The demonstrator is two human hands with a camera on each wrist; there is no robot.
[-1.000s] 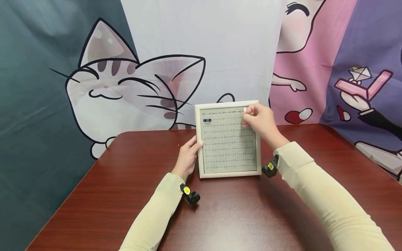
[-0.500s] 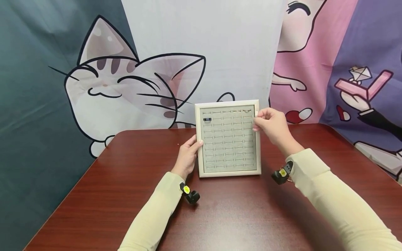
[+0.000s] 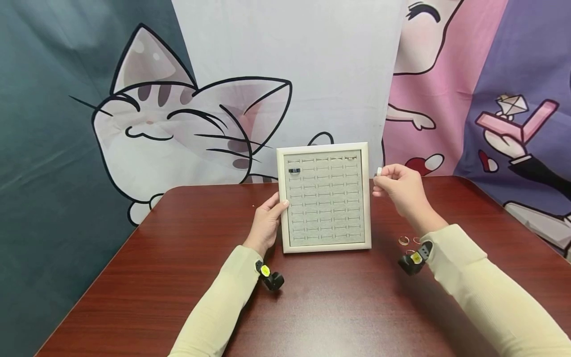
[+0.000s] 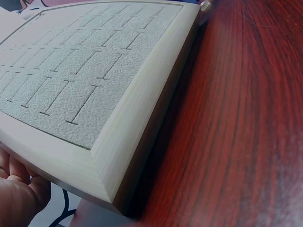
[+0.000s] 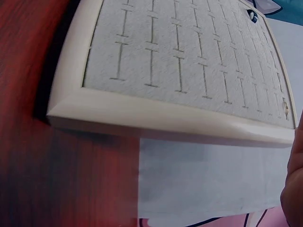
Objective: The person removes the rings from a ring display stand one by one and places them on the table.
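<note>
- Right hand (image 3: 403, 191), tips of thumb and finger together, has moved off the ring display tray (image 3: 367, 198) to its right; whether they pinch the small white piece (image 3: 379, 171) is unclear.
- Left hand (image 3: 267, 220) still grips the tray's left edge.
- Top-right ring (image 3: 351, 158), hidden one second ago, shows.
- Table rings (image 3: 403, 241) appear.
</note>
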